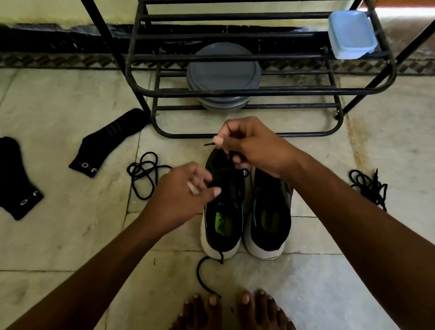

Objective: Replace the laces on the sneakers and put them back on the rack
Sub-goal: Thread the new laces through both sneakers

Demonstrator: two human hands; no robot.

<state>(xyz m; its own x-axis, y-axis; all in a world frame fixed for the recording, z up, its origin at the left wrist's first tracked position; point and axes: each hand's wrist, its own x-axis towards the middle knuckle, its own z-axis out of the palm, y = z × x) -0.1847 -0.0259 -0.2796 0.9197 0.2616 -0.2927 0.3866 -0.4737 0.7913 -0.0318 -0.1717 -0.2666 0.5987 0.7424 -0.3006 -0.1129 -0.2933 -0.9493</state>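
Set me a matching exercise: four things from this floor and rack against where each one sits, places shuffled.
Things: 1 blue box; 2 grey tubs; 3 socks; 4 sneakers.
Places: A floor, left of the rack; B floor, in front of the rack; C low in the rack, middle; D rack shelf, right end.
Pairs: 1-D, 2-C, 3-A, 4-B.

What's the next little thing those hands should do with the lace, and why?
Probably draw the lace end through: the right hand pinches it above the sneaker toe, the left hand hovers at its eyelets, and slack trails behind the heel.
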